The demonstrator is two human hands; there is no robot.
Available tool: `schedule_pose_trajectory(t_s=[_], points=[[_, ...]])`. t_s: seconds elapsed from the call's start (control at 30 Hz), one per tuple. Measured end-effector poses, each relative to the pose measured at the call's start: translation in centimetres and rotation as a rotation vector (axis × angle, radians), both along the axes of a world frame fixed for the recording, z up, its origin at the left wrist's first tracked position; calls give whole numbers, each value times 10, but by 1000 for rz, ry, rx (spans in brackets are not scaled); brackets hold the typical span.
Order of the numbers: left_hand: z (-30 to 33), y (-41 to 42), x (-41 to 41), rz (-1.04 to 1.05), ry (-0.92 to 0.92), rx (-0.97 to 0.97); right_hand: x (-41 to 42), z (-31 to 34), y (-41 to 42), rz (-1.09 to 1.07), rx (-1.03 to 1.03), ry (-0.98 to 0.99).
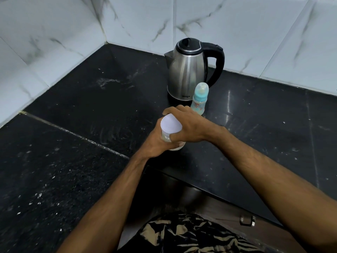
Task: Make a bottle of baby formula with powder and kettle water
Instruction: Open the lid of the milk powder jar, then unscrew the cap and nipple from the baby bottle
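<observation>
Near worktop [76, 161] centre: clear round jar [168, 136] with pale powder inside, flat white lid [171, 124]. Left hand [156, 143] grip wrapped round jar body; right hand [189, 125] grip curled over lid rim. At 1 o'clock, capped teal baby bottle [199, 99]. At 12 o'clock, brushed-steel kettle [187, 73], black handle. Speckled black stone surface.

Loads of open room on the left side of the black surface [73, 110] — nothing standing there all the way to the tiled walls [54, 42]. The right side is bare too. The clutter's in the middle: the kettle [187, 73] stands at the back, the baby bottle [199, 99] just in front of it, and both hands [184, 123] wrapped round the powder jar [171, 130] block the front approach.
</observation>
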State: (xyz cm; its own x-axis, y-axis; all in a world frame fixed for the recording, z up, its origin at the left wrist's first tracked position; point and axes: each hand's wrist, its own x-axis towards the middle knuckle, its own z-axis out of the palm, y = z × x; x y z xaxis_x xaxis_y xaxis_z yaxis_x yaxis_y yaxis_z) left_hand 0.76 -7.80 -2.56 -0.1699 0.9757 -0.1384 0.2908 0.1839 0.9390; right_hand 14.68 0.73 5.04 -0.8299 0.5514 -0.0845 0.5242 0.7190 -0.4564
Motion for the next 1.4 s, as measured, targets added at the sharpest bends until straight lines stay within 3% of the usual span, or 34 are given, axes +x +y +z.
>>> schedule_pose_trajectory(t_s=[0.27, 0.6, 0.97, 1.3, 1.4], points=[[-8, 2, -6, -61, 12, 60, 9, 16, 4, -1, -116, 255], [-13, 2, -5, -31, 24, 98, 75, -20, -28, -314, -301, 579], [-9, 2, -7, -49, 49, 74, 104, -87, -70, -449, -392, 481], [-7, -1, -7, -47, 63, 44, 104, -92, -69, -363, -159, 278], [-5, -1, -6, -49, 61, 44, 105, -93, -68, -354, -177, 237]])
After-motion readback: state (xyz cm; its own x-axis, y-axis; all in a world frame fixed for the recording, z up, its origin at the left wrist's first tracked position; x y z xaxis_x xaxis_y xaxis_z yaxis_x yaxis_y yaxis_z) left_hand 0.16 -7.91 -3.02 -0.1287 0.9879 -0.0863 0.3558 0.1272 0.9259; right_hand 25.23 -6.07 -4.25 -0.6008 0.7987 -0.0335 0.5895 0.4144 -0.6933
